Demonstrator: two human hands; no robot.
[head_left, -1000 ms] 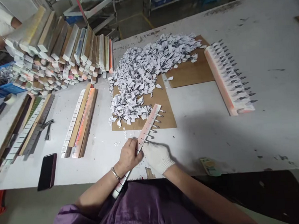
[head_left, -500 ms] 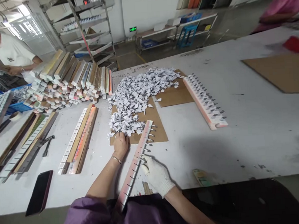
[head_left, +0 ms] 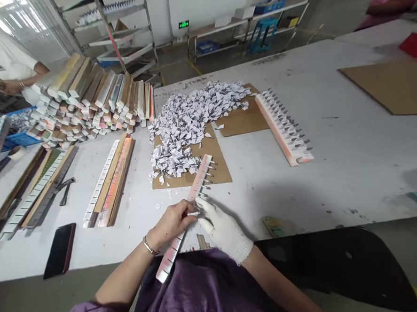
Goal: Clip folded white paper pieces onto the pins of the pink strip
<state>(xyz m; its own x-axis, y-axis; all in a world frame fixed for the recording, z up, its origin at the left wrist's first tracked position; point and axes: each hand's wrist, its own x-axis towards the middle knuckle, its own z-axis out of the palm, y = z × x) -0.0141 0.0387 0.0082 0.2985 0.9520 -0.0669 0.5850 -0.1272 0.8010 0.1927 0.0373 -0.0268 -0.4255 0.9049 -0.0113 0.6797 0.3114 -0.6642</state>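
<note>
My bare left hand (head_left: 173, 220) pinches a small white piece (head_left: 193, 214) between thumb and fingers, above a slotted bar. The long pinkish-white bar (head_left: 198, 179) slants from the cardboard over the table's front edge toward my lap. Several small dark-tipped pieces stick out from slots along its far right edge; the nearer slots are bare. My right hand (head_left: 223, 230), in a white knitted glove, is beside the bar, its thumb and forefinger apart around the end of the small piece. Whether they touch it is unclear. Beyond lies a large heap of small white pieces (head_left: 188, 119) on cardboard (head_left: 219, 167).
Bars lie at left (head_left: 113, 180), before a tall stack of wooden bars (head_left: 84, 95). A filled bar (head_left: 284, 128) is at right. A phone (head_left: 60, 250) and a dark metal tool (head_left: 66, 190) lie left. A person in a white shirt (head_left: 6, 55) stands back left.
My left hand has come back from the heap toward my right hand, with a small white piece in its fingers. The bar's near end now shows more fully over my lap.
</note>
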